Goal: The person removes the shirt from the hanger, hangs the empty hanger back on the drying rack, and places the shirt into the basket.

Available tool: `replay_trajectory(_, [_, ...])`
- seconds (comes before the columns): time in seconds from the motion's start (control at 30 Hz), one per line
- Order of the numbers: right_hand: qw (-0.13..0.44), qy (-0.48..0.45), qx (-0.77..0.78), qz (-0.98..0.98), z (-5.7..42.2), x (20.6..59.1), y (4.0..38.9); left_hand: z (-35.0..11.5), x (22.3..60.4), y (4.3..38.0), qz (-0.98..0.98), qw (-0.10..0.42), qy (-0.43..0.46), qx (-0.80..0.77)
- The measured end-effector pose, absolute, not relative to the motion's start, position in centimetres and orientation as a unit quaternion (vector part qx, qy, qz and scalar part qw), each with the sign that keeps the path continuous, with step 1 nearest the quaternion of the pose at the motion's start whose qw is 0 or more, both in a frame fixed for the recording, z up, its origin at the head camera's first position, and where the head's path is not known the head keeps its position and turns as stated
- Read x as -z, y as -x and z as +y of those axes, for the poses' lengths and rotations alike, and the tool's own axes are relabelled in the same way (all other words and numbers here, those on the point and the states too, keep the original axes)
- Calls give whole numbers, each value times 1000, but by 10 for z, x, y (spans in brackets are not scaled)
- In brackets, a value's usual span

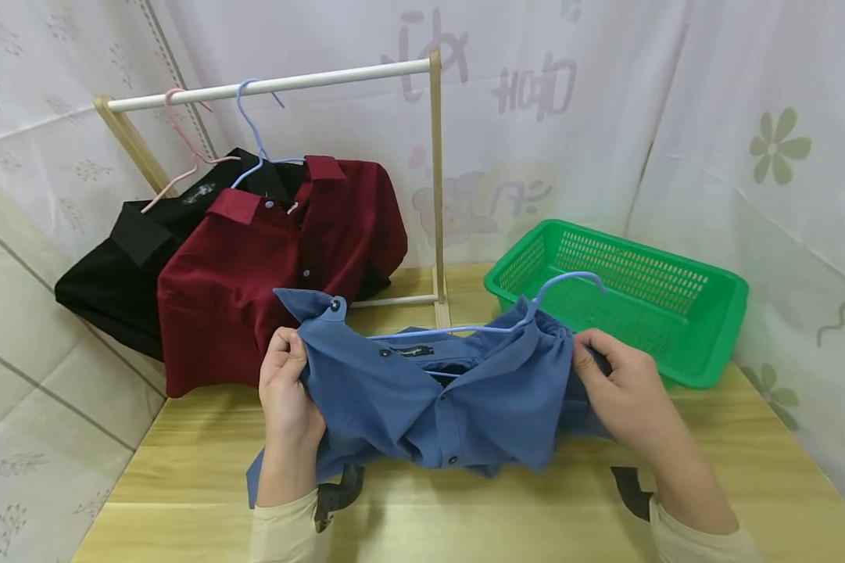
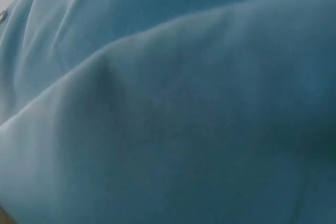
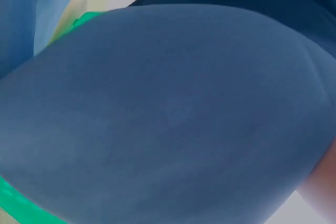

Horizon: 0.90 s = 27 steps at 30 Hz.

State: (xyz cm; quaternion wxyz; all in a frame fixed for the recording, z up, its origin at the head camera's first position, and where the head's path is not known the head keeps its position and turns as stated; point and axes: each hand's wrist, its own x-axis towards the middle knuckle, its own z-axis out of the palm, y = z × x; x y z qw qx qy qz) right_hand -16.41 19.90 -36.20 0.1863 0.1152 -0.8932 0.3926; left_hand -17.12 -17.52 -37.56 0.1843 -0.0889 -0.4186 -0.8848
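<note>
A blue button-up shirt (image 1: 492, 391) is stretched between both hands above the table. Inside its open collar lies a light-blue hanger (image 1: 457, 331), its hook (image 1: 573, 275) sticking up at the right and tilted. My left hand (image 1: 284, 383) pinches the shirt at the shoulder just below the raised collar flap. On the other side my right hand (image 1: 622, 383) grips the cloth near the right shoulder with thumb and fingers. Shirt cloth (image 2: 168, 129) fills the left wrist view, and a blue fold (image 3: 168, 119) covers most of the right wrist view.
At the back left stands a garment rack with a white rail (image 1: 324, 79). A black shirt (image 1: 105, 274) hangs there on a pink hanger (image 1: 183, 141), beside a dark red shirt (image 1: 225, 266) on a blue hanger (image 1: 249, 121). A green basket (image 1: 717, 313) sits behind the right hand on the wooden table (image 1: 464, 516).
</note>
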Motion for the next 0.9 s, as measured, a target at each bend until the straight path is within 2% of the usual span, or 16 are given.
replay_trajectory(0.23, [188,-89,-409,-889,197,360,163,-172,375,176,-400,191,82,893])
replay_trajectory(0.43, [233,-50,-436,-868,202,360,164,-174,375,174,-420,230,69,875])
replay_trajectory(0.6, [253,8,-492,-833,207,359,163,-179,377,172,-460,232,45,856])
replay_trajectory(0.7, [251,32,-511,-822,207,358,160,-181,377,169,-532,201,4,823])
replay_trajectory(0.83, [239,36,-507,-827,205,356,157,-185,374,166,-654,113,-42,747])
replay_trajectory(0.9, [234,36,-501,-833,203,355,157,-185,373,164,-692,91,-53,714])
